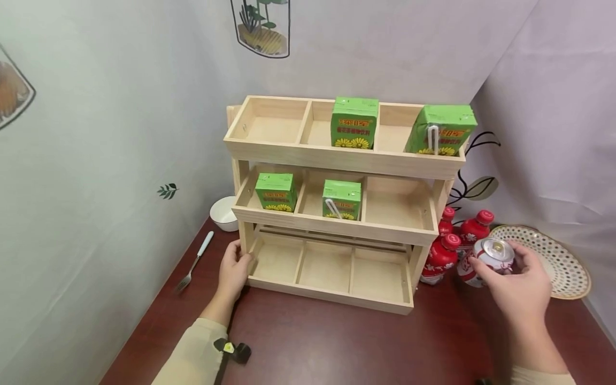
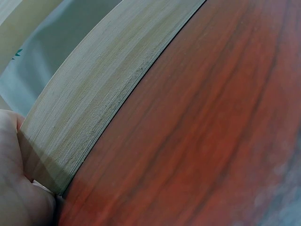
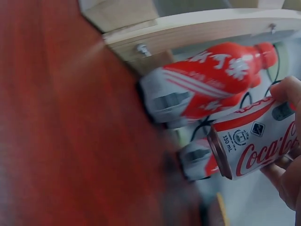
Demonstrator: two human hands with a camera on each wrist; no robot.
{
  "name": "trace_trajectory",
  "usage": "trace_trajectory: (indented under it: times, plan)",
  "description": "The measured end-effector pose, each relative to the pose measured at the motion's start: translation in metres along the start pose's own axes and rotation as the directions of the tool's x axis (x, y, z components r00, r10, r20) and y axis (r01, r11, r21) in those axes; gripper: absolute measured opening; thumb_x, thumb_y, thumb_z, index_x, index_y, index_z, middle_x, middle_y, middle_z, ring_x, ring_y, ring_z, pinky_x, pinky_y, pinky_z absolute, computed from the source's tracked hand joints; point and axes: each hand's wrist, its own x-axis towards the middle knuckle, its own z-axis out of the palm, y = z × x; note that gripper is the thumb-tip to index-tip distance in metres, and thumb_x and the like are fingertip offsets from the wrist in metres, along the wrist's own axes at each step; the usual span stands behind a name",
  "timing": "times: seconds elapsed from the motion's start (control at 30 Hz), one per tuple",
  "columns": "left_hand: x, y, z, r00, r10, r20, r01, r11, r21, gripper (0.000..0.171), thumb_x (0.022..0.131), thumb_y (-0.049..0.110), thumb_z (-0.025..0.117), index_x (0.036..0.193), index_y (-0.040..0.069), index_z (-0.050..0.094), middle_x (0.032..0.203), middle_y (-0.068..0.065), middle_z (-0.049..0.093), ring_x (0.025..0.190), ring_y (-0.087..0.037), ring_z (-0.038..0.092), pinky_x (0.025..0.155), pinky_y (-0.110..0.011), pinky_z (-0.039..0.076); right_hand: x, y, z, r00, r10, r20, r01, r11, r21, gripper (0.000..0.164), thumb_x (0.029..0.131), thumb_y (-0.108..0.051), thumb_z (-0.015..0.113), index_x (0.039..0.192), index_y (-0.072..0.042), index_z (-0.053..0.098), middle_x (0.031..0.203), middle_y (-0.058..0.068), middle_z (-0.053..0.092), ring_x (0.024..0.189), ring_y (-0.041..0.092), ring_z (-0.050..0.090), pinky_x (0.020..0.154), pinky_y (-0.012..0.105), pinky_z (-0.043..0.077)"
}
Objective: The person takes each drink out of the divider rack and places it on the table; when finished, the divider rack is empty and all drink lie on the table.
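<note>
A three-tier wooden shelf (image 1: 332,297) stands on the dark red table. My left hand (image 1: 234,271) grips its lower left corner; in the left wrist view, thumb and fingers meet the end of the pale board (image 2: 94,89). Off the shelf's right side, my right hand (image 1: 522,286) holds a white and red Coca-Cola can (image 1: 497,250) round its body. The right wrist view shows the can (image 3: 254,139) tilted, its base close to the red bottles (image 3: 207,84). Green drink cartons sit in the upper tiers, among them one carton (image 1: 354,123) in the top middle compartment.
Several red-capped bottles (image 1: 439,260) stand tight against the shelf's right side. Behind the can lies a dotted oval basket (image 1: 568,267). To the left are a white bowl (image 1: 224,214) and a fork (image 1: 195,260) with a pale handle. Fabric walls enclose the table.
</note>
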Motion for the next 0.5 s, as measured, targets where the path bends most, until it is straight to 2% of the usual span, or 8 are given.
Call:
trace_trajectory:
  times: [0.17,0.27,0.4,0.5]
  plan:
    - [0.001,-0.005,-0.002,1.0,-0.019,0.011,0.019,1.0,-0.005,0.039,0.088,-0.003,0.055,0.127,-0.003,0.052,0.118,-0.023,0.057,0.103,-0.031,0.053,0.086,-0.04,0.041,-0.008,0.014,0.009,0.997,0.067,0.036,-0.067,0.998,-0.016,0.074,0.061,-0.013,0.092,0.127,-0.014,0.058,0.108,-0.008,0.063,0.085,0.001,0.057,0.068,0.005,0.043]
    - [0.006,-0.019,-0.001,1.0,-0.028,0.009,0.028,0.999,-0.015,0.038,0.088,-0.001,0.055,0.127,0.001,0.053,0.117,-0.02,0.058,0.103,-0.029,0.053,0.086,-0.039,0.041,-0.011,0.02,0.013,0.996,0.072,0.043,-0.07,0.997,-0.041,0.076,0.06,-0.014,0.092,0.128,-0.014,0.057,0.11,-0.006,0.063,0.085,-0.001,0.056,0.069,0.005,0.042]
    - [0.011,-0.023,0.0,1.0,-0.027,0.008,0.027,1.0,-0.014,0.039,0.088,-0.001,0.055,0.127,0.001,0.052,0.118,-0.02,0.058,0.103,-0.029,0.054,0.086,-0.039,0.041,-0.01,0.024,0.016,0.997,0.054,0.048,-0.051,0.998,-0.046,0.076,0.061,-0.013,0.092,0.128,-0.013,0.057,0.111,-0.004,0.063,0.082,-0.002,0.056,0.067,0.005,0.042]
    - [0.013,-0.025,0.001,0.999,-0.036,0.011,0.036,0.999,-0.008,0.04,0.089,-0.001,0.054,0.129,0.0,0.051,0.12,-0.02,0.057,0.104,-0.029,0.053,0.086,-0.039,0.041,-0.01,0.025,0.016,0.996,0.068,0.05,-0.065,0.996,-0.064,0.076,0.062,-0.015,0.092,0.129,-0.013,0.057,0.111,-0.004,0.063,0.083,-0.002,0.055,0.067,0.005,0.041]
